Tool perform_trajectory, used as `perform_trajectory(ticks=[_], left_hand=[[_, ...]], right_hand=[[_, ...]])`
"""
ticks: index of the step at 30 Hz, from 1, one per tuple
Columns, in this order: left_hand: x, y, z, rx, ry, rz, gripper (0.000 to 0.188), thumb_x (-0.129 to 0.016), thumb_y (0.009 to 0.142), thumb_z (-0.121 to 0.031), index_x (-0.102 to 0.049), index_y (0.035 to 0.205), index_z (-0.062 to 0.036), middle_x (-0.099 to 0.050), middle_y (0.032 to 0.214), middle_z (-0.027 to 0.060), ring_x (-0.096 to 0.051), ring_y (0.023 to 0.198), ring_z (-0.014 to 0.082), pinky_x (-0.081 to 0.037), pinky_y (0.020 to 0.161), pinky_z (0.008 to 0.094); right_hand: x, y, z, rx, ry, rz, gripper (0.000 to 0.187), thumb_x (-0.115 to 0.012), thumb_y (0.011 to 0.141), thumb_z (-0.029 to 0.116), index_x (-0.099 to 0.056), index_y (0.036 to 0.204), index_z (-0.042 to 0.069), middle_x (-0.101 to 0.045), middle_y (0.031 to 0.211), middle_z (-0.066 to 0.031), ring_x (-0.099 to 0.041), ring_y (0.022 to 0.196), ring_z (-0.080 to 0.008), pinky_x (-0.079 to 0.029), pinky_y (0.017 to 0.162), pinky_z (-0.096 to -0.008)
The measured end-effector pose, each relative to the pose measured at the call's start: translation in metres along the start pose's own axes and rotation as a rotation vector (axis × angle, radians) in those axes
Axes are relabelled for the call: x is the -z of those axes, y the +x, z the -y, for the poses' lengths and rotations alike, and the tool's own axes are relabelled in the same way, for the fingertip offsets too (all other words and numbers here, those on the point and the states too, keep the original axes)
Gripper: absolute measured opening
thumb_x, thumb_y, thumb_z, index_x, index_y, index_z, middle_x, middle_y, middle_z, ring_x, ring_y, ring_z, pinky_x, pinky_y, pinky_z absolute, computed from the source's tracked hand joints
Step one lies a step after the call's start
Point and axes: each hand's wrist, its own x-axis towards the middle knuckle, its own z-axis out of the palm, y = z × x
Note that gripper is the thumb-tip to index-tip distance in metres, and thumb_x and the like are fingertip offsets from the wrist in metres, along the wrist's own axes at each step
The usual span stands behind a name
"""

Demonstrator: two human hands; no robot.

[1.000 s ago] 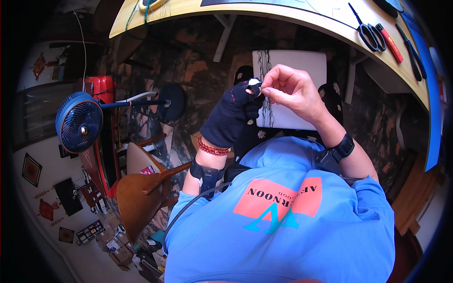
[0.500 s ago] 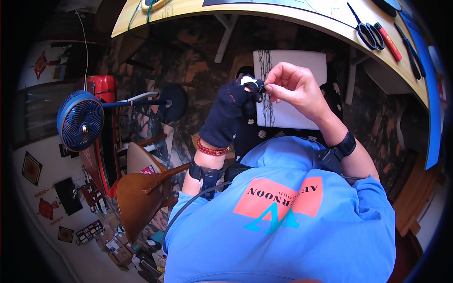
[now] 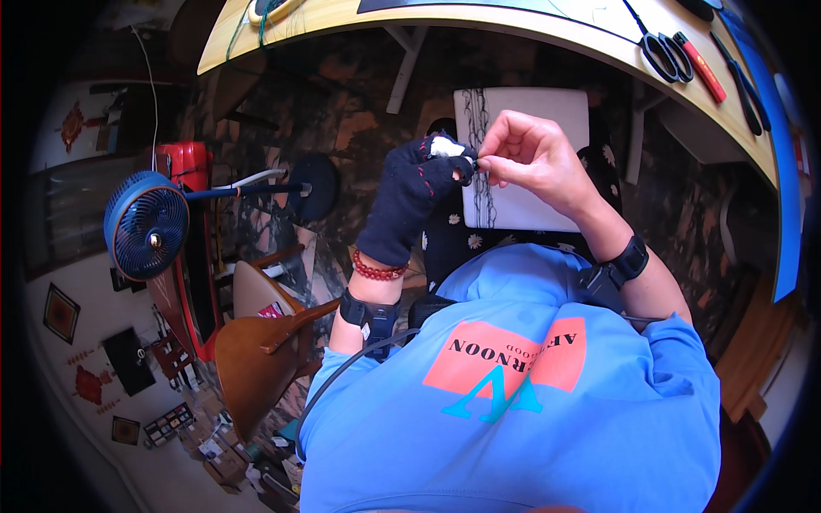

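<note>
My left hand (image 3: 412, 184) wears a dark fingerless-looking glove with red stitching and white wrapping about a finger. Its fingers are closed in a pinch, and what lies in them is too small to make out. Bare, my right hand (image 3: 537, 167) pinches thumb against forefinger right at the left fingertips; a tiny dark thing seems to be between the two hands. Beneath them a white flat pad (image 3: 560, 120) rests over my lap. Dark wavy strands (image 3: 484, 205) run down the pad's left part.
Ahead curves a wooden table (image 3: 513, 19) bearing black scissors (image 3: 667, 58), a red-handled cutter (image 3: 701, 67) and dark pliers-like tool (image 3: 742, 85). To the left stand a blue fan (image 3: 147, 224) and a wooden chair (image 3: 256, 363). A blue board (image 3: 787, 231) edges the right side.
Both hands stay close together with small shifts. My left hand has turned slightly, showing more of its closed fingers; my right fingertips have moved a little left.
</note>
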Motion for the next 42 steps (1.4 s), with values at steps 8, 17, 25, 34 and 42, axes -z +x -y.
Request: perform_trajectory(ticks=[8, 17, 25, 34, 42], left_hand=[[-0.003, 0.000, -0.005, -0.046, 0.048, 0.005, 0.013, -0.070, 0.080, -0.011, -0.071, 0.091, -0.0050, -0.065, 0.080, -0.0032, -0.057, 0.074, 0.0059, -0.046, 0.069, 0.0221], [-0.003, 0.002, -0.001, -0.129, 0.146, 0.003, 0.012, -0.072, 0.078, -0.007, -0.070, 0.090, -0.0039, -0.066, 0.080, -0.0013, -0.059, 0.075, 0.0069, -0.048, 0.068, 0.0230], [-0.006, -0.001, 0.002, -0.160, 0.155, -0.072, 0.009, -0.072, 0.079, -0.006, -0.068, 0.086, -0.0041, -0.064, 0.079, -0.0012, -0.058, 0.073, 0.0069, -0.047, 0.067, 0.0227], [0.002, -0.003, 0.015, -0.076, -0.075, -0.136, 0.007, -0.067, 0.082, -0.005, -0.069, 0.089, -0.0034, -0.066, 0.083, -0.0001, -0.059, 0.076, 0.0082, -0.047, 0.070, 0.0239], [0.001, -0.006, 0.017, -0.049, -0.154, -0.132, 0.010, -0.067, 0.087, -0.017, -0.068, 0.094, -0.0101, -0.061, 0.081, -0.0046, -0.053, 0.071, 0.0050, -0.039, 0.061, 0.0201]], right_hand=[[-0.002, -0.001, -0.001, -0.007, -0.011, -0.024, 0.009, -0.068, 0.087, 0.000, -0.059, 0.084, 0.001, -0.065, 0.076, -0.0028, -0.063, 0.069, -0.0069, -0.054, 0.063, -0.0217], [-0.005, -0.002, -0.007, 0.031, -0.134, -0.064, 0.008, -0.068, 0.085, -0.001, -0.060, 0.082, 0.000, -0.064, 0.072, -0.0019, -0.062, 0.066, -0.0060, -0.051, 0.060, -0.0209], [-0.013, -0.003, -0.005, 0.107, -0.384, -0.102, 0.007, -0.068, 0.086, 0.001, -0.061, 0.085, 0.000, -0.064, 0.074, -0.0014, -0.062, 0.067, -0.0063, -0.050, 0.061, -0.0211], [-0.013, -0.002, -0.007, -0.001, -0.107, -0.075, 0.009, -0.067, 0.091, 0.006, -0.060, 0.090, 0.000, -0.065, 0.077, -0.0031, -0.061, 0.067, -0.0067, -0.050, 0.060, -0.0211], [-0.012, -0.004, -0.001, -0.075, -0.079, -0.071, 0.009, -0.067, 0.092, 0.008, -0.060, 0.092, 0.003, -0.065, 0.079, -0.0022, -0.062, 0.069, -0.0059, -0.050, 0.061, -0.0196]])
